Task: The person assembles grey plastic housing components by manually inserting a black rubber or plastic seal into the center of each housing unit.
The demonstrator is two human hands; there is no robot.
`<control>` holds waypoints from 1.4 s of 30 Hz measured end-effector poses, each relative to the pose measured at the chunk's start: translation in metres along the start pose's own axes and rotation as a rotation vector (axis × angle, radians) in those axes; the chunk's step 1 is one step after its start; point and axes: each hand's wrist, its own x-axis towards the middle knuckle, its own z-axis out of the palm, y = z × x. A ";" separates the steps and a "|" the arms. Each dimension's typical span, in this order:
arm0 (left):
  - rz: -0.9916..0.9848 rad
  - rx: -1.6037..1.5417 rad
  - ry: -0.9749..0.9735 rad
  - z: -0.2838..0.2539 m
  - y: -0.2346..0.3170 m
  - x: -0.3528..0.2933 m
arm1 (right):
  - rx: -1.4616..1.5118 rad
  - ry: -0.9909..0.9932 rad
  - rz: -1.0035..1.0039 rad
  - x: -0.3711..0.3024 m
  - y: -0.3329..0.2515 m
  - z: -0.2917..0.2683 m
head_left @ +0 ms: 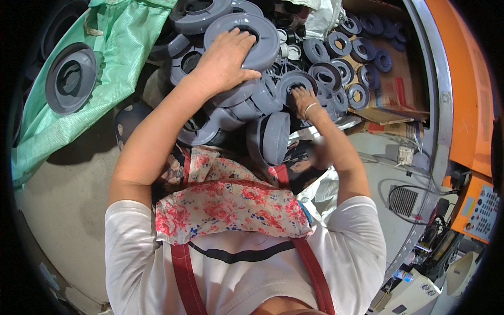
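My left hand [226,60] reaches over a large grey plastic ring [268,44] on top of a heap. Its fingers curl at the ring's central hole and its thumb lies along the near outer edge. To the right, my right hand [305,103] lies on a smaller grey ring-shaped part [284,84], fingers stretched toward its dark middle. The fingertips there are partly hard to make out. Several more grey rings and cups are piled below and between my hands, among them a tilted round cup [275,139] close to my lap.
A green woven sack [113,79] lies at the left with a grey flanged disc [71,79] on it. At the back right, a cardboard box [396,97] holds several grey rings. An orange machine [472,89] stands at the far right, with cables [415,189] nearby.
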 end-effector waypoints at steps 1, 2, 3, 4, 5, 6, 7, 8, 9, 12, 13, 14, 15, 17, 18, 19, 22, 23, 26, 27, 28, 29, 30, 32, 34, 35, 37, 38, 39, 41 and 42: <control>-0.024 -0.028 -0.028 0.001 0.003 0.000 | -0.063 -0.024 0.044 -0.003 0.004 0.024; -0.025 -0.017 -0.021 0.001 0.004 0.001 | -0.123 -0.046 0.086 -0.003 0.005 0.035; -0.036 0.001 -0.015 0.002 0.001 0.000 | -0.106 -0.244 0.043 0.000 0.002 0.000; -0.045 0.016 -0.009 0.002 0.000 -0.001 | -0.098 -0.179 0.102 0.003 0.001 -0.010; -0.075 -0.153 0.003 0.002 0.004 0.002 | -0.088 -0.123 0.175 -0.001 0.004 -0.017; -0.111 -0.324 0.019 -0.001 0.010 0.005 | 0.278 0.153 0.294 -0.004 0.010 -0.030; -0.147 -0.497 0.034 -0.005 0.017 0.009 | 0.572 0.546 0.279 -0.009 0.010 -0.043; -0.373 -0.816 -0.118 -0.011 0.025 0.015 | 0.814 0.648 0.280 -0.011 0.009 -0.068; -0.401 -1.023 -0.066 -0.002 0.028 0.020 | 0.922 0.715 0.165 -0.012 0.006 -0.100; -0.501 -1.617 -0.036 0.017 0.029 0.034 | 0.766 0.702 -0.297 -0.013 -0.001 -0.178; -0.564 -1.790 -0.114 0.013 0.029 0.039 | 0.804 0.668 -0.399 -0.009 -0.005 -0.188; -0.584 -1.803 -0.098 0.011 0.027 0.044 | 1.198 0.744 -0.319 0.000 -0.007 -0.184; -0.599 -1.817 -0.081 0.010 0.024 0.047 | 1.588 0.805 -0.221 0.013 -0.005 -0.178; -0.476 -1.505 -0.008 0.014 0.017 0.050 | 1.944 0.901 0.205 0.059 0.031 -0.126; -0.421 -1.343 0.030 0.016 0.014 0.050 | 1.570 0.837 0.391 0.082 0.044 -0.099; -0.384 -1.375 0.052 0.020 0.012 0.050 | 1.218 0.591 0.511 0.100 0.053 -0.069; -0.350 -1.424 0.033 0.016 0.016 0.051 | 0.806 0.037 0.539 0.150 0.045 0.033; -0.356 -1.409 0.049 0.019 0.014 0.052 | 0.794 0.029 0.593 0.159 0.031 0.047; -0.377 -1.422 0.052 0.021 0.011 0.053 | 0.906 0.055 0.584 0.173 0.014 0.088; -0.393 -1.393 0.089 0.022 0.009 0.049 | 0.994 0.050 0.595 0.170 0.008 0.068; -0.395 -1.371 0.114 0.025 0.008 0.047 | 0.829 0.001 0.609 0.165 0.008 0.049; -0.383 -1.351 0.136 0.025 0.008 0.048 | 0.662 -0.037 0.629 0.162 0.012 0.029; -0.372 -1.292 0.114 0.022 0.009 0.049 | 0.520 0.072 0.608 0.152 0.018 0.014; -0.430 -1.223 0.070 0.015 0.015 0.048 | 0.144 0.435 0.414 0.127 0.052 -0.010; -0.437 -1.190 0.073 0.017 0.020 0.047 | 0.184 0.619 0.517 0.105 0.080 -0.050; -0.443 -1.198 0.082 0.019 0.021 0.047 | 0.185 0.728 0.546 0.092 0.086 -0.081; -0.443 -1.383 0.077 0.021 0.025 0.050 | 1.051 0.835 0.460 0.072 0.098 -0.116; -0.448 -1.550 0.070 0.022 0.024 0.050 | 1.268 0.786 0.336 0.058 0.084 -0.148; -0.453 -1.715 0.061 0.022 0.024 0.049 | 1.481 0.726 0.204 0.045 0.058 -0.179; -0.469 -1.910 -0.063 0.018 0.026 0.044 | 1.133 0.800 0.120 0.035 0.019 -0.200; -0.469 -1.932 -0.056 0.020 0.026 0.043 | 0.939 0.838 0.054 0.033 0.008 -0.209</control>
